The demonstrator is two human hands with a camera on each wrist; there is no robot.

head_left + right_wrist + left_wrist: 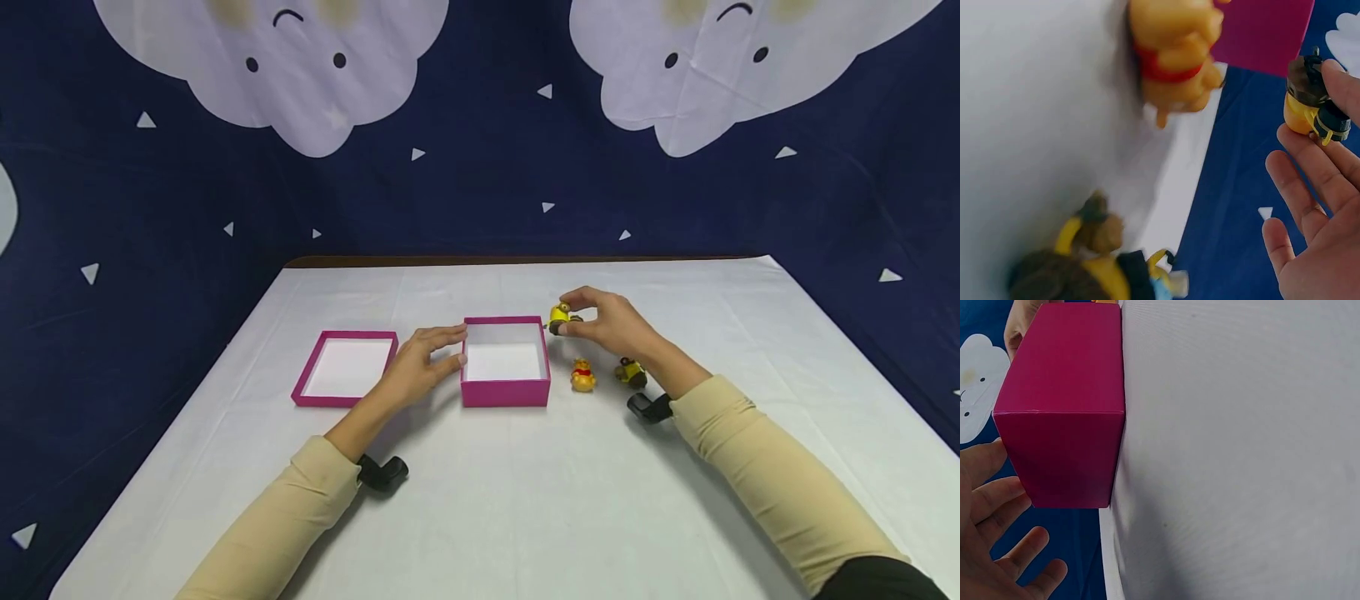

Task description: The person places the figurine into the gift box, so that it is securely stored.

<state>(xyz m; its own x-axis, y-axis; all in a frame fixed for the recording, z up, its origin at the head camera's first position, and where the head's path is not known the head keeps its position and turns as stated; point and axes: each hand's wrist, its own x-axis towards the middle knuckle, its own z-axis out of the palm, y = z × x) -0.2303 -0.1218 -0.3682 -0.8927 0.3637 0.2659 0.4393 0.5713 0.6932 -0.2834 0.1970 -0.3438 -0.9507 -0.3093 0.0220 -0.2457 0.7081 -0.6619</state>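
A magenta box [506,393] with a white inside stands upright and uncovered at the middle of the table. My left hand [420,367] has its fingertips at the box's left side, the fingers fairly straight and spread, as the left wrist view also shows. Just beyond the box's right edge, my right hand [618,325] pinches a small yellow minion figurine [1300,112] between thumb and fingers, off the table. Below that hand stands a Winnie the Pooh figurine [582,377]. Another yellow-and-dark figurine [632,372] lies near the right wrist; its kind is blurred in the right wrist view.
The box's lid [327,401], magenta-rimmed with its white inside facing up, lies to the left of the box. A white cloth covers the table [517,500]. Behind hangs a dark blue curtain [480,200] with clouds. Each wrist wears a black camera mount.
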